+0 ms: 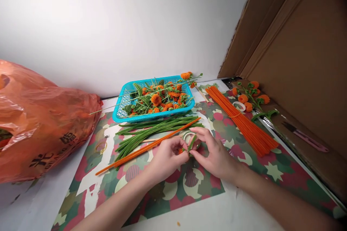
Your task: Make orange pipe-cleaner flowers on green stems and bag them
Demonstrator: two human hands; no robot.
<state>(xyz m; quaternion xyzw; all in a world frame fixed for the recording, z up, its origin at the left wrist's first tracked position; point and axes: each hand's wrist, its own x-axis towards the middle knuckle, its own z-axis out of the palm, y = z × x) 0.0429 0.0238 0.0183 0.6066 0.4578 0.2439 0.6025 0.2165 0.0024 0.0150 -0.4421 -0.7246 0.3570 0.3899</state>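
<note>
My left hand [170,154] and my right hand [214,153] meet over the patterned sheet. Their fingertips pinch a small green pipe cleaner piece [192,141] between them, and a bit of orange shows by the left fingers. The fingers hide most of how it is shaped. Behind them lies a white tape roll [187,135], partly covered by my right hand. Left of the hands is a spread of loose green pipe cleaners [141,138]. A few orange pipe cleaners [121,159] rest diagonally across them.
A blue basket [117,115] of orange flowers and green leaves stands behind. An orange plastic bag [51,126] bulges at left. To the right lie a tied orange pipe cleaner bundle [238,119], another tape roll [239,106], finished flowers [243,98] and a pink-handled tool [311,141] beside cardboard [298,61].
</note>
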